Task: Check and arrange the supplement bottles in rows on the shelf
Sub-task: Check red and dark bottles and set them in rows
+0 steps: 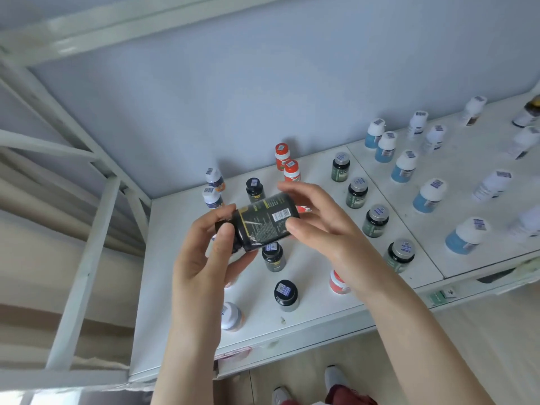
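Left hand pinching the cap end, right hand gripping the base end, black supplement bottle held sideways between them above the shelf, long axis level, cap toward the left hand, barcode facing up, black-capped bottles standing just below the hands.

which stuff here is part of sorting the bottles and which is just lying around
Part of the job:
- black bottle, held sideways by the left hand and right hand
- standing rows: grey-capped bottles, blue bottles, orange-capped bottles
- shelf

Just lying about:
- small scrap near the shelf's front edge
- green tag on the shelf's front
- metal frame at left
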